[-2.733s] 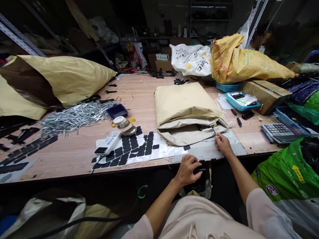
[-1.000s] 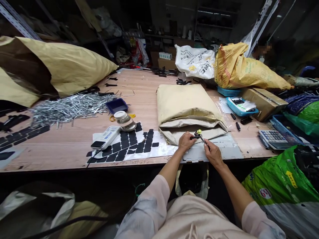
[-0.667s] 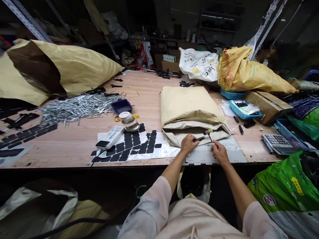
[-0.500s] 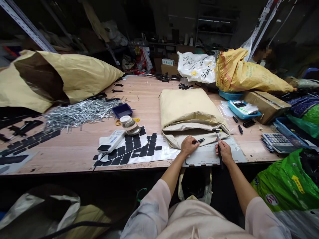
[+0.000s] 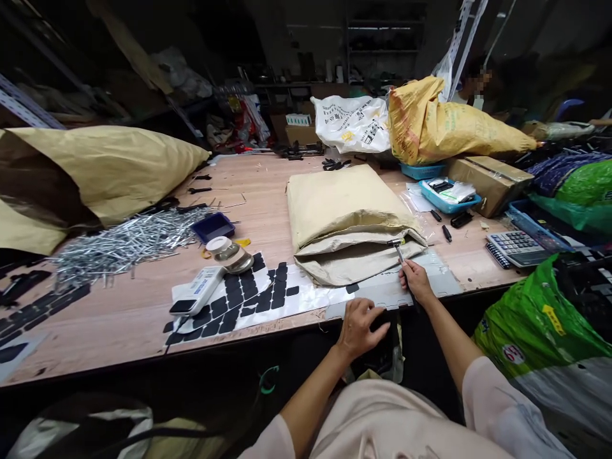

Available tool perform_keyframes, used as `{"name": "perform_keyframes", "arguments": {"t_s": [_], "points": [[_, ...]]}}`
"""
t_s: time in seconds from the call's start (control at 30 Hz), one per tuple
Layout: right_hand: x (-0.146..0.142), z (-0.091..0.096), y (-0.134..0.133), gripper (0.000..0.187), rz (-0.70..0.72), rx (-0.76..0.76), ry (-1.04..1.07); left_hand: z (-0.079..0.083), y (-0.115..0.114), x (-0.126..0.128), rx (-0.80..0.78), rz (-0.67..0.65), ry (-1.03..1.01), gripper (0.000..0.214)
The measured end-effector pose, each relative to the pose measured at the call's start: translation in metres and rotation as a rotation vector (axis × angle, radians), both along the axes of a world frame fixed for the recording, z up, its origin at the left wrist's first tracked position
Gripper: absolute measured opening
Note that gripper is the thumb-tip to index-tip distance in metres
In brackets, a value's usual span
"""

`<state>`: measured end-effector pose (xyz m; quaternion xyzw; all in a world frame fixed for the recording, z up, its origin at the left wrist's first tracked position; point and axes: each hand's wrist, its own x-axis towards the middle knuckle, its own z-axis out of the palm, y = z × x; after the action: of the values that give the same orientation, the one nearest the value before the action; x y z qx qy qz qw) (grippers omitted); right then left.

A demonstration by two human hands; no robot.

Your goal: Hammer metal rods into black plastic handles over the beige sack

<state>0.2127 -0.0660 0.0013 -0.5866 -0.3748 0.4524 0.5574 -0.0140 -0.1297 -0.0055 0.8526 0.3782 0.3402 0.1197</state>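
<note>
A shallow blue basket (image 5: 447,205) on the right of the worktop (image 5: 261,201) holds white plastic (image 5: 465,192) and black pieces (image 5: 440,187), while a white-lidded jar (image 5: 232,256) stands farther left and a green bag (image 5: 521,319) bulges with black parts (image 5: 581,290). A worker's right hand (image 5: 415,279) is closed around a hammer (image 5: 400,252), as the left hand (image 5: 357,328), fingers and thumb spread apart, hangs by the worktop's front edge. The hammer, its shaft bright metal and its head yellow-green at one end, slants over the gaping mouth of a folded tan sack (image 5: 344,201); whether they touch cannot be told.
</note>
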Motion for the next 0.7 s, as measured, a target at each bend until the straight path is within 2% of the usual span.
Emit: {"name": "perform_keyframes", "arguments": {"t_s": [0.07,0.2,0.27,0.33,0.43,0.53,0.7], "points": [[-0.001,0.001,-0.001,0.042,0.0,0.002,-0.002,0.01,0.038,0.007,-0.065,0.081,-0.003,0.022],[-0.003,0.004,-0.001,0.042,-0.005,-0.009,-0.002,0.026,0.124,0.015,-0.298,0.389,0.131,0.024],[-0.003,0.004,0.0,0.043,-0.008,-0.015,-0.001,0.031,0.157,0.016,-0.336,0.49,0.202,0.024],[-0.003,0.003,0.0,0.042,-0.006,-0.015,-0.002,0.034,0.179,0.018,-0.314,0.554,0.226,0.024],[-0.002,0.002,0.0,0.04,-0.002,-0.01,-0.007,0.036,0.199,0.023,-0.297,0.596,0.277,0.024],[-0.002,0.002,0.0,0.038,-0.003,-0.018,-0.004,0.035,0.21,0.028,-0.38,0.583,0.364,0.022],[-0.001,0.003,-0.001,0.038,0.001,-0.025,-0.01,0.031,0.205,0.019,-0.467,0.598,0.388,0.024]]}}
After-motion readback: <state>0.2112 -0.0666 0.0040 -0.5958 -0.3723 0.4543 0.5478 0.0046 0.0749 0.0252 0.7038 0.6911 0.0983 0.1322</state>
